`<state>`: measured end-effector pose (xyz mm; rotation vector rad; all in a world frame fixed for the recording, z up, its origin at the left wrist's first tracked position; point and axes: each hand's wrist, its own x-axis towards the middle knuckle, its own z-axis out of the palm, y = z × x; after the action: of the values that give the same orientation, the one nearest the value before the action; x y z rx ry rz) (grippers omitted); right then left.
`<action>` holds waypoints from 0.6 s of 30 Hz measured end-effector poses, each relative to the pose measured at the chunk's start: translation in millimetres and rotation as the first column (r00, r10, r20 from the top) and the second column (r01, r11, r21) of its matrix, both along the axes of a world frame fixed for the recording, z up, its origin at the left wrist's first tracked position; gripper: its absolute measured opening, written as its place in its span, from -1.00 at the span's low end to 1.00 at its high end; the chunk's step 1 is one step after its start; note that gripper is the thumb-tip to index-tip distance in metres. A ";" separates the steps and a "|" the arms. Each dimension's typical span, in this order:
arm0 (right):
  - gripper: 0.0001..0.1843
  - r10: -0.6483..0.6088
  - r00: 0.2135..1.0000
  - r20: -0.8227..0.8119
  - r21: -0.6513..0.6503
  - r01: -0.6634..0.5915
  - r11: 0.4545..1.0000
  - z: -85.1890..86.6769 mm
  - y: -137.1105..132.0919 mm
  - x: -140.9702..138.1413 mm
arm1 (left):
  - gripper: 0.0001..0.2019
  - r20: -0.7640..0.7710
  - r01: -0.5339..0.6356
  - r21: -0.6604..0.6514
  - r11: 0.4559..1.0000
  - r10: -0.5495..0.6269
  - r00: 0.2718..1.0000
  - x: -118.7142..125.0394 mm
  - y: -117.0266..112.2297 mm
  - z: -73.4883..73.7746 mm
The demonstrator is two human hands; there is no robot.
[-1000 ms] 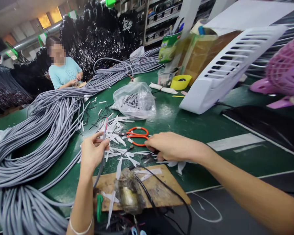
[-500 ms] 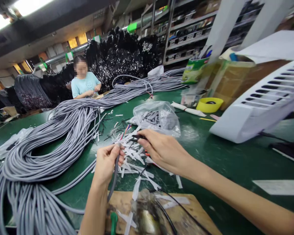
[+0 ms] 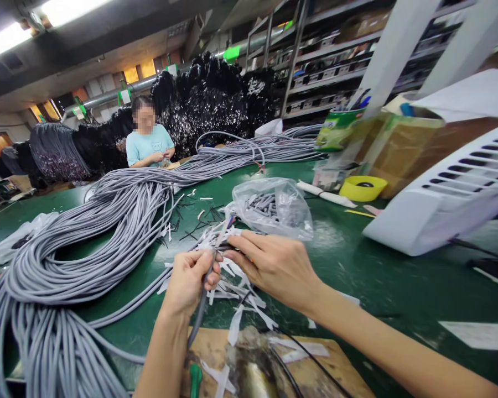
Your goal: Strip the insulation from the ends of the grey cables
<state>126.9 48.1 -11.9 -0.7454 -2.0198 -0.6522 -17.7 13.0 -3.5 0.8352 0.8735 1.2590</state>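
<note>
My left hand (image 3: 188,282) is closed around a grey cable (image 3: 199,315) near its end, thumb on top. Coloured wires (image 3: 231,222) show just beyond the fingers. My right hand (image 3: 280,268) pinches a slim black tool (image 3: 224,247), its tip at the cable end beside my left thumb. Fingers mostly cover the tool, so its exact kind is unclear. Under and around both hands lie white tape-like strips (image 3: 234,282) and short dark scraps. A clear plastic bag (image 3: 292,213) of short grey pieces sits just beyond my right hand.
A large bundle of grey cables (image 3: 70,232) curves over the left and back of the green table (image 3: 340,265). Close to me is a wooden board (image 3: 336,359) with a green-handled item (image 3: 195,378). A white slotted device (image 3: 435,199) stands right. A co-worker (image 3: 149,141) sits across.
My right hand has brought the black tool left and down against the cable end. Both hands are now closer together, and the view has shifted slightly.
</note>
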 end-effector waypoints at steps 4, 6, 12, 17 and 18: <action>-0.63 0.153 0.968 -0.199 -0.213 -0.195 0.957 -5.5 1.7 2.7 | -0.58 -0.059 -0.039 0.027 0.999 0.041 0.997 3.3 -0.3 0.5; -0.62 0.175 0.917 -0.359 -0.385 -0.317 0.867 -5.9 2.7 3.4 | -0.59 -0.130 -0.073 0.068 0.995 0.081 0.988 6.1 -0.9 1.1; -0.58 0.079 0.852 -0.517 -0.532 -0.392 0.751 -2.3 1.3 5.3 | -0.78 -0.416 -0.135 0.126 0.983 0.176 0.892 17.2 -2.8 -3.9; -0.70 0.166 0.884 -0.438 -0.381 -0.350 0.856 -4.6 -4.4 6.7 | -0.76 -0.551 -0.142 0.230 0.963 0.249 0.796 23.1 -2.5 -12.0; -0.71 0.178 0.875 -0.450 -0.373 -0.365 0.853 -5.3 -5.2 6.4 | -0.71 -0.540 -0.113 0.238 0.965 0.228 0.810 23.7 -2.5 -12.5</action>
<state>133.3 43.0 -17.3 -0.7530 -1.8472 0.1492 6.0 10.6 -16.0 1.3549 1.3382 1.2844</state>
